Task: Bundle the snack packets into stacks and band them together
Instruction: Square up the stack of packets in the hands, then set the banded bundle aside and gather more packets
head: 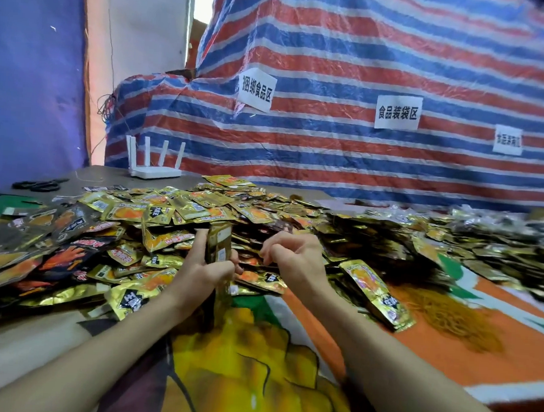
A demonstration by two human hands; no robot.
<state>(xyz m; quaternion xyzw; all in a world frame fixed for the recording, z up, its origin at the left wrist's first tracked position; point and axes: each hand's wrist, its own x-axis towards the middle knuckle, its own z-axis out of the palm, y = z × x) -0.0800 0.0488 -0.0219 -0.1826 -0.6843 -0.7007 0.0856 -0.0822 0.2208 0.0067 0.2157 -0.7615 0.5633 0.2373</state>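
Observation:
A big heap of gold and black snack packets (173,212) covers the table in front of me. My left hand (202,265) grips an upright stack of gold packets (219,244), held on edge just above the heap. My right hand (292,258) hovers to the right of the stack with its fingers curled, pinching at a packet at the pile's edge; what it holds is too small to tell. A loose pile of orange rubber bands (449,314) lies on the table at the right.
A single gold packet (375,293) lies apart to the right of my right hand. Scissors (40,185) and a white router (154,168) sit at the back left. A striped tarp wall (370,68) with paper labels stands behind the table. More packets spread to the far right.

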